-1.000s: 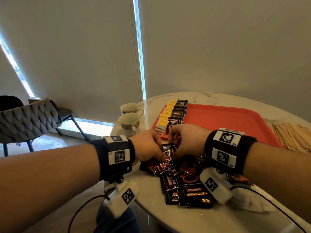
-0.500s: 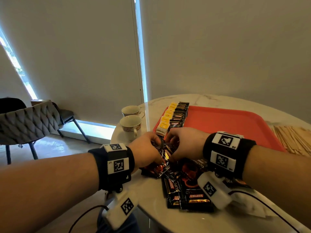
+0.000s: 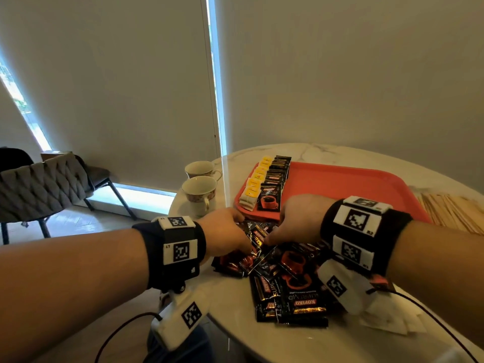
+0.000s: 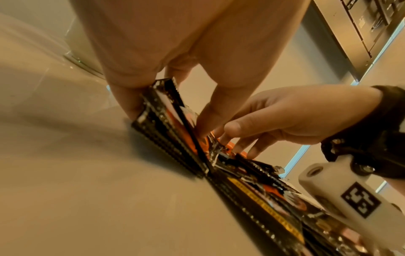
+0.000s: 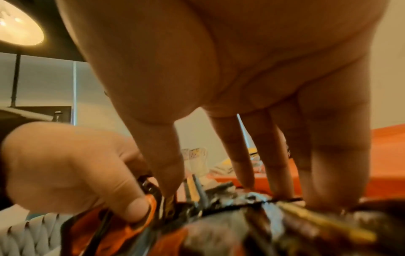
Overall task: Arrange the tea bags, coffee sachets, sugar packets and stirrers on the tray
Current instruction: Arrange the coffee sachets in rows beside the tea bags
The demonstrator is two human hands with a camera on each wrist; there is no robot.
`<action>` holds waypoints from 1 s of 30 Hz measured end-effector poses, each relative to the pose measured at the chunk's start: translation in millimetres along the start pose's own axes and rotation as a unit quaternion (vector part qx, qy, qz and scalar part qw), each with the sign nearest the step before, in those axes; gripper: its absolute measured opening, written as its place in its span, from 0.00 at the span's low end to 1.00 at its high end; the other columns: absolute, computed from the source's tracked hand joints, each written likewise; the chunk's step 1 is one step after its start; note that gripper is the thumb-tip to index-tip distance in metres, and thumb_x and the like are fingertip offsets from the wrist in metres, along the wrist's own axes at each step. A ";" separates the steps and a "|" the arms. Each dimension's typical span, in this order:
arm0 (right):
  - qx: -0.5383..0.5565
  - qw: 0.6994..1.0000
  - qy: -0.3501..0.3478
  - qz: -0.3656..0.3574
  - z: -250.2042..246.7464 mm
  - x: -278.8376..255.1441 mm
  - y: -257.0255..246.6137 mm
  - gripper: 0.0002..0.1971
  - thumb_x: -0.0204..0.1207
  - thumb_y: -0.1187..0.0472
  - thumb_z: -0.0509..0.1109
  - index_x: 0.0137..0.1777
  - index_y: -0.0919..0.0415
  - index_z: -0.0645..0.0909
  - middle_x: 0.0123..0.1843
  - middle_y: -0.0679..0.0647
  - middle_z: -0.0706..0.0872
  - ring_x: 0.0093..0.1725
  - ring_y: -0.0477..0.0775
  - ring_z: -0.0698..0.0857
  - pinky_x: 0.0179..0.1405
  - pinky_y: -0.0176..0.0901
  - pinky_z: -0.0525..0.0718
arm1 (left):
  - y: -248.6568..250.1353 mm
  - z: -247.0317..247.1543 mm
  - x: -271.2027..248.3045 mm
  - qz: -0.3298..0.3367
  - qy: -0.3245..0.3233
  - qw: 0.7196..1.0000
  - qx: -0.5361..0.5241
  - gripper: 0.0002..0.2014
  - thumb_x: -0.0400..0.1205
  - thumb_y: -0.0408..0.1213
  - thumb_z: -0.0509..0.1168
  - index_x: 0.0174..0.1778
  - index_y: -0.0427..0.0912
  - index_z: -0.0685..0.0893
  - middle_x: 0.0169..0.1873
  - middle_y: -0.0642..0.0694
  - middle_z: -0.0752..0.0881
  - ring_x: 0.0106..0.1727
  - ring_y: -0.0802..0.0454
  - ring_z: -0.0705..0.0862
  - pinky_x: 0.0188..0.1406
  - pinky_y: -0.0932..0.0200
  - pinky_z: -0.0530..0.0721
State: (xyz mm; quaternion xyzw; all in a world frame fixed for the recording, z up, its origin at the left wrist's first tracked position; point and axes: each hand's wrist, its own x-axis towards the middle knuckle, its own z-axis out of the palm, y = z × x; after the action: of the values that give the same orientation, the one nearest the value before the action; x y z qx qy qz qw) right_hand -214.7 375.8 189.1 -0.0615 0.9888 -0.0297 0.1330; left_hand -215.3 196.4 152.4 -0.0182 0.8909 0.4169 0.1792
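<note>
Between left grip's fingers (image 4: 131,102), coffee sachets (image 4: 166,131).

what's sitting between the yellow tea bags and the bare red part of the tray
A row of black coffee sachets lies there, right beside the yellow tea bags on the left side of the red tray. The head view shows it.

Two teacups (image 3: 199,191) are being seen at the table's left edge, one tray (image 3: 353,187) at the far side, and one chair (image 3: 39,189) far left. Two hands are being shown over the near pile of coffee sachets (image 3: 282,279), too overlapped to be counted. Roughly six tea bags (image 3: 255,186) are being counted on the tray; the stirrers (image 3: 450,213) at right cannot be counted.
</note>
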 end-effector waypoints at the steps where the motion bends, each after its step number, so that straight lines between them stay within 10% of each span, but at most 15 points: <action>1: -0.003 1.000 0.004 -0.002 2.9 -0.3 -2.7 0.26 0.72 0.30 0.73 0.48 0.54 0.87 0.43 0.49 0.89 0.45 0.49 0.88 0.41 0.43 0.86 | 0.6 0.0 -0.3 0.000 0.000 1.000 0.002 0.37 0.73 0.30 0.83 0.77 0.50 0.78 0.62 0.43 0.84 0.58 0.42 0.90 0.59 0.42 0.92; 11: 0.105 0.994 0.025 -0.005 4.8 6.6 0.3 0.23 0.65 0.39 0.85 0.49 0.57 0.89 0.47 0.52 0.92 0.48 0.52 0.90 0.43 0.45 0.88 | -0.5 4.4 -2.9 0.019 0.047 0.998 -0.035 0.23 0.68 0.28 0.86 0.51 0.50 0.83 0.54 0.42 0.87 0.55 0.39 0.90 0.55 0.38 0.93; 19: 0.283 0.957 0.052 -0.045 8.2 19.9 8.0 0.49 0.59 0.55 0.90 0.80 0.46 0.70 0.60 0.46 0.86 0.55 0.50 0.88 0.58 0.51 0.90 | -3.0 1.4 0.9 0.079 0.066 0.988 -0.112 0.22 0.67 0.23 0.81 0.40 0.57 0.85 0.55 0.38 0.89 0.49 0.33 0.92 0.44 0.35 0.95; 30: 0.472 0.873 0.034 -0.115 6.1 35.6 21.0 0.19 0.72 0.65 0.81 0.61 0.53 0.83 0.50 0.55 0.94 0.46 0.56 0.94 0.51 0.59 0.93 | 15.9 0.8 16.0 0.136 0.062 0.967 -0.204 0.16 0.78 0.17 0.62 0.44 0.46 0.80 0.49 0.30 0.87 0.38 0.40 0.87 0.36 0.48 0.87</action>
State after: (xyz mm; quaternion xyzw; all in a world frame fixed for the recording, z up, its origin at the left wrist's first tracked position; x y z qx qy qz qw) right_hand -249.5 391.7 172.4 -0.1034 0.8471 -0.5100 0.1079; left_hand -232.8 209.3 158.3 0.0415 0.7908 0.6080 0.0571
